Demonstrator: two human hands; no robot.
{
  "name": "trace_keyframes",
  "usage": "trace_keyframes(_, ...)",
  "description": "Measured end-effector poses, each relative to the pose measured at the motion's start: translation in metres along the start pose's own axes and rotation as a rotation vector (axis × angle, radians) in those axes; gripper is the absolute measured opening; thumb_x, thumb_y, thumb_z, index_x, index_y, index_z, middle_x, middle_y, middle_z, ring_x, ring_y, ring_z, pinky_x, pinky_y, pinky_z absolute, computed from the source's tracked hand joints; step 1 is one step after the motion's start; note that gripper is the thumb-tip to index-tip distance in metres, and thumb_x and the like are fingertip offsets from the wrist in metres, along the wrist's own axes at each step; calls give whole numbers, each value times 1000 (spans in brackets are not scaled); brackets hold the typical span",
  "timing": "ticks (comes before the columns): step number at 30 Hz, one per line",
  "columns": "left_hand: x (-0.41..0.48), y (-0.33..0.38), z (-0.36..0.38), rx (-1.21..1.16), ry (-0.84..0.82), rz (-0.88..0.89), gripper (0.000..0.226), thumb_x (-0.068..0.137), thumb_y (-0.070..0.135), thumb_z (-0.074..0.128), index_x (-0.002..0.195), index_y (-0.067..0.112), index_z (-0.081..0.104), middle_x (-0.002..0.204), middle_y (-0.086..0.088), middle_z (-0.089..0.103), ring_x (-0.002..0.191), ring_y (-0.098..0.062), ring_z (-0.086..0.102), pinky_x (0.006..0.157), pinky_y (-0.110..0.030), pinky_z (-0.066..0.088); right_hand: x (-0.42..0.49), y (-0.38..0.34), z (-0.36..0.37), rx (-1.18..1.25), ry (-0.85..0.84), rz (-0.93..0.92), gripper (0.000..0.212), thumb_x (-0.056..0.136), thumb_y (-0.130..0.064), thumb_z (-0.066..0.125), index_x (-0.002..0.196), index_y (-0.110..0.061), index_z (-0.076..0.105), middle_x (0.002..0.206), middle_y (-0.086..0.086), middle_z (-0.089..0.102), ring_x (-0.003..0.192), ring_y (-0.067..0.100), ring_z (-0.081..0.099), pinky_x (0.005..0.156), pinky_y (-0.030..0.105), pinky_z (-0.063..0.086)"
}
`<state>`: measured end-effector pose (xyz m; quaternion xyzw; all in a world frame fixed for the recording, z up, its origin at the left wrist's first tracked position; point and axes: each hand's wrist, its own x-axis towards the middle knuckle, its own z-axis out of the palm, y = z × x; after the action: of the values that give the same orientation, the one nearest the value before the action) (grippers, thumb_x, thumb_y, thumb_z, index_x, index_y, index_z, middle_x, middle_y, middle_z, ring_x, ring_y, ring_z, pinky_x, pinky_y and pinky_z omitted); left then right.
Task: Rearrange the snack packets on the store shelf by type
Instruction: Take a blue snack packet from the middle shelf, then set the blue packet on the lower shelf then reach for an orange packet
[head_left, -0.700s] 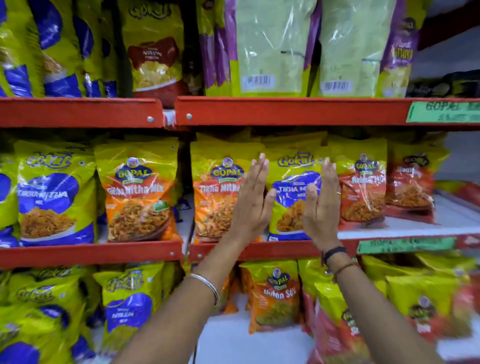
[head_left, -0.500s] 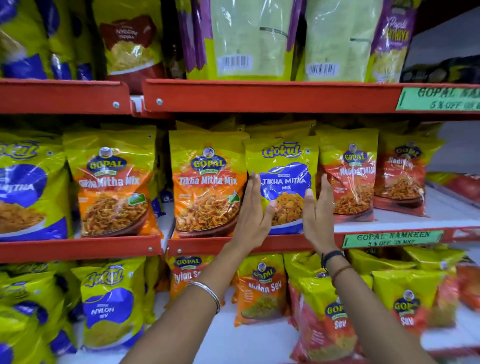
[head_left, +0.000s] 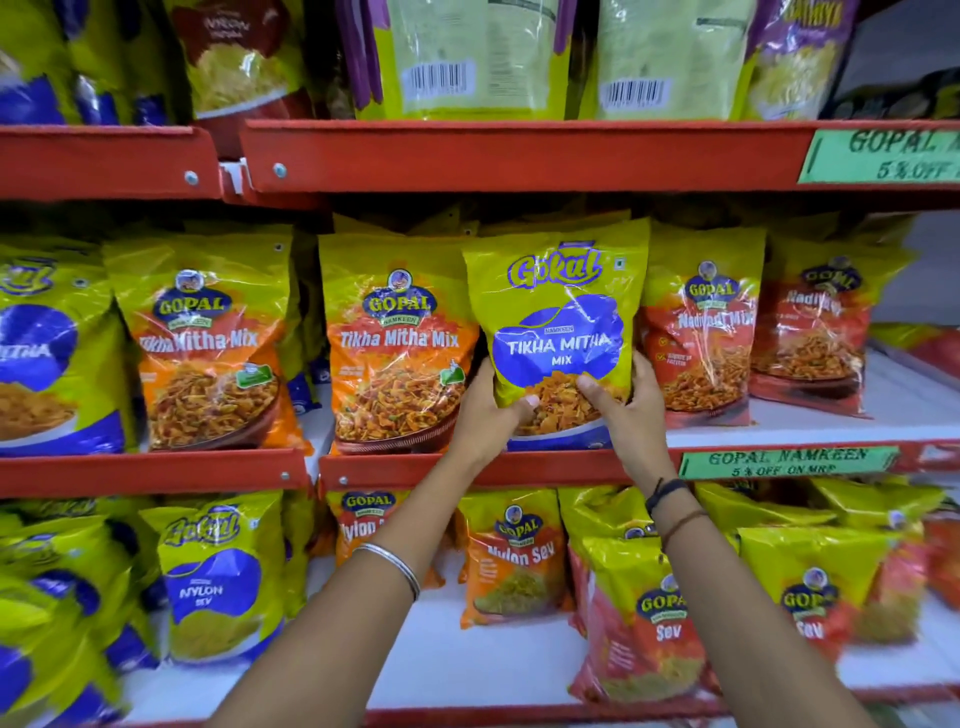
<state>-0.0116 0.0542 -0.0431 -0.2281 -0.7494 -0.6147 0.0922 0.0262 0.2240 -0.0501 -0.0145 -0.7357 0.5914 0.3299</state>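
Note:
A yellow-green and blue Gokul Tikha Mitha Mix packet (head_left: 558, 312) stands on the middle shelf (head_left: 545, 467), slightly tilted. My left hand (head_left: 485, 415) grips its lower left edge and my right hand (head_left: 626, 408) grips its lower right, both thumbs on the front. To its left stand two orange Gopal Tikha Mitha Mix packets (head_left: 397, 348) (head_left: 208, 343). On its right are red Gopal Nadiyadi Mix packets (head_left: 704, 332). Another blue Gokul Tikha Mitha packet (head_left: 36, 353) sits at the far left.
The red top shelf (head_left: 519, 156) carries green and purple packets (head_left: 467, 57). On the bottom shelf stand a Gokul Nylon Sev packet (head_left: 218, 577), Gopal Nylon Sev packets (head_left: 514, 556) and red Gopal Sev packets (head_left: 654, 618). A green price label (head_left: 784, 461) sticks to the middle shelf edge.
Both hands went from flat and open beside the Gokul packet to gripping its lower part. The packet now stands forward of its neighbours. The view moved closer.

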Motion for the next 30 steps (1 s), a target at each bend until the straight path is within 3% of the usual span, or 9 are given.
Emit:
trace_keyframes(4,-17,20,-9,-47,60,94,57,77,9,70,127,22,47,115,16,59,100,8,56,96,-33,46,-15,-15,-3,104,28,-66,74,76,-33,78,138,-18,41,137,4,56,126,18,53,103,38,47)
trace_keyframes(8,-49,33,-19,-83,126,159,55,75,13,70,118,39,49,116,12,62,111,-8,59,99,-38,48,-40,-37,-3,203,54,-134,71,73,-25,80,133,-18,43,133,7,58,122,20,56,99,33,47)
trace_keyframes(12,-85,26,-38,-132,137,182,56,75,11,71,126,22,50,124,3,62,117,-12,58,102,-39,47,-78,-45,2,224,35,-141,79,66,-35,82,131,-13,44,128,11,61,117,21,59,96,33,49)
trace_keyframes(15,-118,-6,-57,-129,101,99,63,74,17,72,131,15,46,131,-8,60,123,-24,55,103,-55,44,-111,-30,16,177,-3,-72,72,60,-34,86,120,-20,51,117,8,65,109,22,63,91,38,53)
trace_keyframes(18,-152,-44,-74,-116,81,-24,63,71,20,73,129,16,48,130,-8,60,122,-25,56,101,-59,43,-146,0,37,123,-54,57,68,53,-31,89,109,-31,52,111,2,67,103,18,65,88,40,54)
trace_keyframes(22,-192,-97,-97,-44,73,-152,69,68,27,76,129,33,45,131,-7,58,123,-25,55,101,-53,46,-194,45,63,106,-140,212,67,55,-16,91,107,-31,51,109,-2,68,97,7,66,84,40,54)
trace_keyframes(25,-219,-137,-107,103,52,-241,76,68,43,74,134,24,41,128,-3,60,119,-17,58,97,-48,49,-220,74,78,68,-216,292,71,54,-31,89,114,-28,51,117,3,67,107,16,65,88,42,55)
trace_keyframes(27,-231,-161,-113,122,37,-302,71,67,45,72,129,30,42,119,2,66,110,-11,62,91,-43,53,-230,91,91,28,-259,338,73,53,-35,88,115,-25,50,119,3,65,111,19,62,89,36,53)
trace_keyframes(30,-234,-191,-120,154,9,-366,63,69,41,73,124,35,43,116,0,69,107,-12,65,86,-45,55,-237,113,110,-29,-280,416,67,57,-23,89,112,-20,49,109,-2,65,107,24,63,83,27,53)
